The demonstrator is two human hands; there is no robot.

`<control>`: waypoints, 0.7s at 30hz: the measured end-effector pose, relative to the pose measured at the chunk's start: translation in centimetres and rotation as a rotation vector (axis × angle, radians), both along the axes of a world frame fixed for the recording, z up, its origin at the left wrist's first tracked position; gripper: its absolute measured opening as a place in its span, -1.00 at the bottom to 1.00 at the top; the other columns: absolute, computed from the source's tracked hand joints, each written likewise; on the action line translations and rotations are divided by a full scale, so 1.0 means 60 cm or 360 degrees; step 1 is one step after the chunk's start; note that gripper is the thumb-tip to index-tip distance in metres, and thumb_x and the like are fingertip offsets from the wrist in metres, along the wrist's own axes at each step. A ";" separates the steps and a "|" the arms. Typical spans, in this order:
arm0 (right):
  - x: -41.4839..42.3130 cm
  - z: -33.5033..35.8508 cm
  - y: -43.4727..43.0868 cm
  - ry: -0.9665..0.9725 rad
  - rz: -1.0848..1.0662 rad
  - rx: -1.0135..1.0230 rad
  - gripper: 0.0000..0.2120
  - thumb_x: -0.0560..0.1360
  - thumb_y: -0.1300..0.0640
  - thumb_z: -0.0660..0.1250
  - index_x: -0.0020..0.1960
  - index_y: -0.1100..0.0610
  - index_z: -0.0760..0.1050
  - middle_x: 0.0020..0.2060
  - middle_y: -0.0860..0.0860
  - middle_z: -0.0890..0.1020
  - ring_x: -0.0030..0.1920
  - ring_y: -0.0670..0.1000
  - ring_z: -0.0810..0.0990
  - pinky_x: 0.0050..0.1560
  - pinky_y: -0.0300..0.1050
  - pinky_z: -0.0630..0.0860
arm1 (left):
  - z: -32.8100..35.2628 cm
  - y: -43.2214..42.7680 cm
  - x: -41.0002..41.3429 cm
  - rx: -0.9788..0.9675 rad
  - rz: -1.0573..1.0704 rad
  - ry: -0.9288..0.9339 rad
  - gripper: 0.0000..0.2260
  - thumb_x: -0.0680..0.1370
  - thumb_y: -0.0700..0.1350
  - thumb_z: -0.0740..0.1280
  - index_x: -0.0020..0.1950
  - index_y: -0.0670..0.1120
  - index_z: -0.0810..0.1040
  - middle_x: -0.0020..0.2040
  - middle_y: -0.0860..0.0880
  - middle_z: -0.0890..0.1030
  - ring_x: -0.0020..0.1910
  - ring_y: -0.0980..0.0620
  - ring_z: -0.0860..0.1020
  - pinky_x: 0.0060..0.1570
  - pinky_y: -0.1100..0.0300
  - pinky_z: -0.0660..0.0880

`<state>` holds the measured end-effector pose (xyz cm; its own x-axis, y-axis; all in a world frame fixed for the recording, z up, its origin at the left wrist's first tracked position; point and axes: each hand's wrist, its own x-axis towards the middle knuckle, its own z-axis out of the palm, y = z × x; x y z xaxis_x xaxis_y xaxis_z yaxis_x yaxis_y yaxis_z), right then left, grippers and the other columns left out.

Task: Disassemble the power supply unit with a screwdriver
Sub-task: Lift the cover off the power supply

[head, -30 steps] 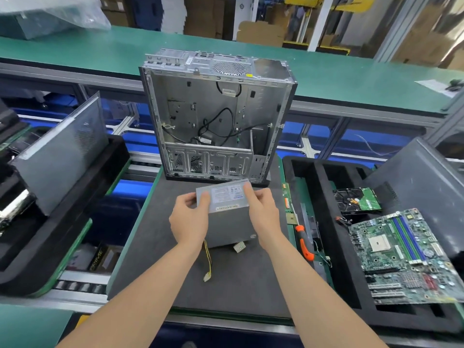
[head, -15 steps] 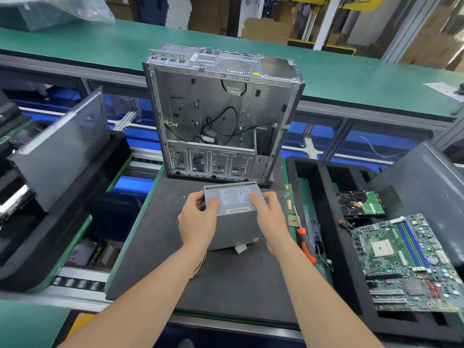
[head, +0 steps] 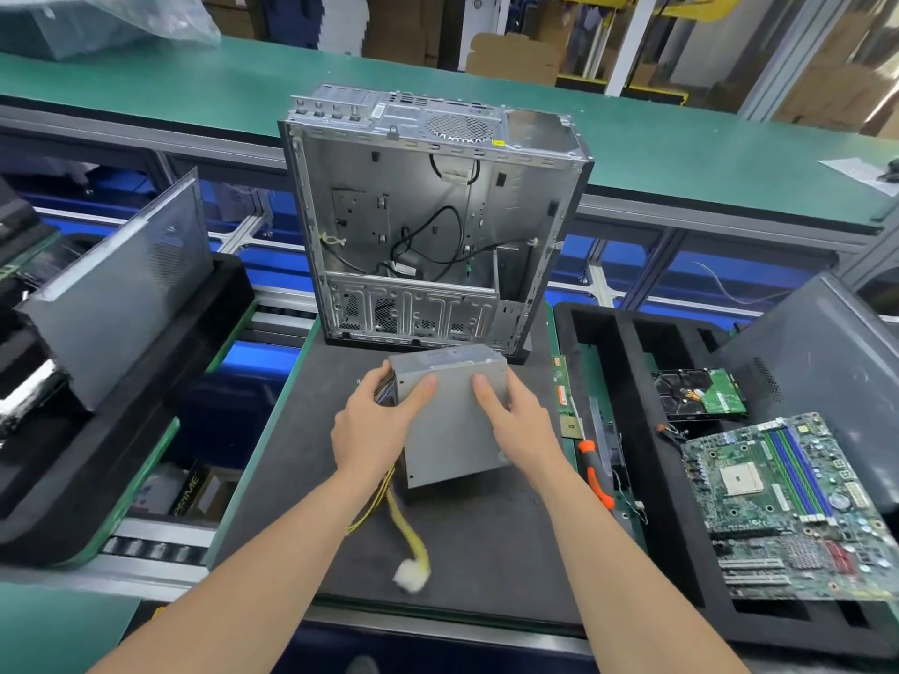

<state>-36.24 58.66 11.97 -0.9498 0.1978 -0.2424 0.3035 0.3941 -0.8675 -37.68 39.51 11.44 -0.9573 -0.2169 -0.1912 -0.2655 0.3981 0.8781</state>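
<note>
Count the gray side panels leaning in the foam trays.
2. One side panel leans in the left foam tray; the other leans in the right foam tray.

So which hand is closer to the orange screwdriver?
The right hand. It grips the right side of the power supply, just left of the orange screwdriver. The left hand grips the opposite side, farther away.

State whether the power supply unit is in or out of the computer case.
Out: left hand and right hand hold the power supply unit in front of the computer case.
</note>
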 end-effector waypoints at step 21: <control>0.017 -0.021 -0.020 -0.0577 0.0030 0.0610 -0.50 0.64 -0.26 0.16 0.26 0.17 0.34 0.14 0.08 0.57 0.11 0.18 0.59 -0.03 0.00 0.45 | -0.037 -0.040 -0.023 -0.0027 -0.0167 -0.0772 -0.36 0.62 0.42 0.04 0.16 -0.05 0.66 -0.02 -0.18 0.70 -0.28 -0.14 0.53 0.09 -0.06 0.60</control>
<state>-35.23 57.48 10.73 -0.8226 0.3204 -0.4698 0.5472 0.6707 -0.5007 -39.04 37.11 9.21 -0.7756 -0.1312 -0.6174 -0.5999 0.4576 0.6563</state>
